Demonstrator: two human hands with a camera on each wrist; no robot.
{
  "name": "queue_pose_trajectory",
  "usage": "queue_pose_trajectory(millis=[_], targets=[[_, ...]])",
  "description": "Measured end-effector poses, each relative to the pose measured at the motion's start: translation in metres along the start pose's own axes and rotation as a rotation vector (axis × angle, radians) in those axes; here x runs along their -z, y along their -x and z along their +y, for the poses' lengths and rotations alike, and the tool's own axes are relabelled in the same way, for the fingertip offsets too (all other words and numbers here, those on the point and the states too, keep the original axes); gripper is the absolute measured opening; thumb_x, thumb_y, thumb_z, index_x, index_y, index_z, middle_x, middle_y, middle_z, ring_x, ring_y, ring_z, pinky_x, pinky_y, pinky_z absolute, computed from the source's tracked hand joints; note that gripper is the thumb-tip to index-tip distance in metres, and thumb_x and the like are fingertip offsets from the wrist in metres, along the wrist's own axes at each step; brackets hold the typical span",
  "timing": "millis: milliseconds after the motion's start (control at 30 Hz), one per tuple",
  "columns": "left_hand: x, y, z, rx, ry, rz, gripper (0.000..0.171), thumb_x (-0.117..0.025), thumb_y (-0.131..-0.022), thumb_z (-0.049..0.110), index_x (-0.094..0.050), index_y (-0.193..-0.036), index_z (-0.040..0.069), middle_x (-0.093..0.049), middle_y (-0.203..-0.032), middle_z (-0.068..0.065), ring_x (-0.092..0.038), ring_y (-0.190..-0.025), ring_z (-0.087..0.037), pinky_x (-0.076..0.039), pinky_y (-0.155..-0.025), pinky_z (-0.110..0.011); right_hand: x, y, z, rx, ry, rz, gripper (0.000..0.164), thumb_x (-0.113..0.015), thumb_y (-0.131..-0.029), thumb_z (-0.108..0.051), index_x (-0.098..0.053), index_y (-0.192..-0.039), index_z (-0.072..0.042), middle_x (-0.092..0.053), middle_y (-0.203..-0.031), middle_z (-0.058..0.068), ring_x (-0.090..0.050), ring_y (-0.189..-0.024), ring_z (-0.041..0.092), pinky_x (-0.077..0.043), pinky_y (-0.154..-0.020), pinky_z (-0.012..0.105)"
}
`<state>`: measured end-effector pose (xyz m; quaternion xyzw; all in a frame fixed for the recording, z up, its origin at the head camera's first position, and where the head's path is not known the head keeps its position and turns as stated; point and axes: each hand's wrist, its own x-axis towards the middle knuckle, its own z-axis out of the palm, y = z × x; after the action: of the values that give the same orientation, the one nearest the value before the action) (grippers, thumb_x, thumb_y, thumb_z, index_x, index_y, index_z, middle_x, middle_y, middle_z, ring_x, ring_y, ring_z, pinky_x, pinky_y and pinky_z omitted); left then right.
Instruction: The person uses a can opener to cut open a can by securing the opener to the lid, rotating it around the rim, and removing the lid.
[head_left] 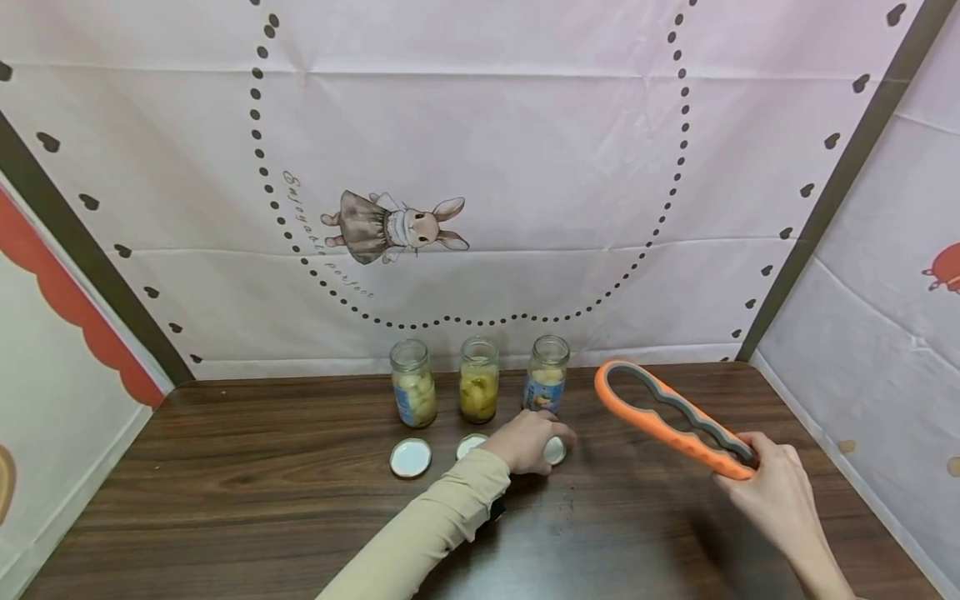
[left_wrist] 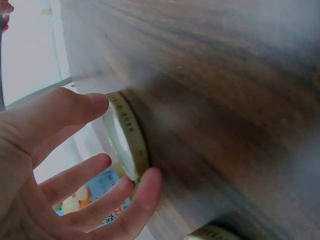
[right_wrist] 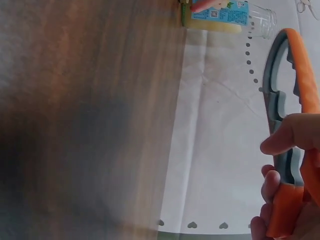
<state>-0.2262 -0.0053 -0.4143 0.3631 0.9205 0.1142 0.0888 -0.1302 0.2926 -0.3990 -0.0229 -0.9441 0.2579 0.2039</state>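
Note:
My left hand point(head_left: 527, 443) is at the rightmost jar lid point(head_left: 554, 451), white inside facing up. In the left wrist view, the thumb touches one side of the gold-rimmed lid point(left_wrist: 131, 135) and a fingertip is at its opposite side, the other fingers spread. Directly behind stands a glass jar point(head_left: 545, 387) with a blue label and pale contents. My right hand point(head_left: 776, 483) grips one end of an orange jar opener point(head_left: 675, 433) with a grey, wavy inner lining, raised above the table; its looped far end points left. In the right wrist view the thumb lies across the opener point(right_wrist: 281, 105).
Two more open jars, a middle jar point(head_left: 478, 392) with yellow contents and a left jar point(head_left: 414, 392) with pale contents, stand along the back. A white lid point(head_left: 410, 458) lies at left and another lid point(head_left: 468, 444) is partly behind the left hand. Printed cloth point(head_left: 525, 275) hangs behind the table point(head_left: 262, 475).

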Motion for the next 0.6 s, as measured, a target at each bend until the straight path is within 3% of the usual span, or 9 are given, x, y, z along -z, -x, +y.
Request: queue_pose_trajectory(millis=[300, 600], targets=[[0.012, 0.015, -0.006, -0.002, 0.082, 0.051, 0.046, -0.08, -0.079, 0.012, -0.067, -0.123, 0.016, -0.058, -0.129, -0.009, -0.055, -0.115, -0.028, -0.047, -0.09, -0.034, 0.002, -0.009, -0.003, 0.084, 0.024, -0.035, 0.047, -0.083, -0.06, -0.003, -0.064, -0.101, 0.009, -0.064, -0.08, 0.013, -0.049, -0.078, 0.032, -0.035, -0.058, 0.039], [0.013, 0.035, -0.016, 0.006, 0.137, 0.131, 0.042, -0.08, -0.079, 0.011, -0.068, -0.119, 0.011, -0.062, -0.118, -0.008, -0.059, -0.104, -0.022, -0.05, -0.085, -0.033, 0.002, -0.012, -0.008, 0.11, 0.014, -0.053, 0.048, -0.084, -0.059, -0.003, -0.064, -0.101, 0.008, -0.065, -0.082, 0.014, -0.048, -0.079, 0.031, -0.034, -0.059, 0.038]])
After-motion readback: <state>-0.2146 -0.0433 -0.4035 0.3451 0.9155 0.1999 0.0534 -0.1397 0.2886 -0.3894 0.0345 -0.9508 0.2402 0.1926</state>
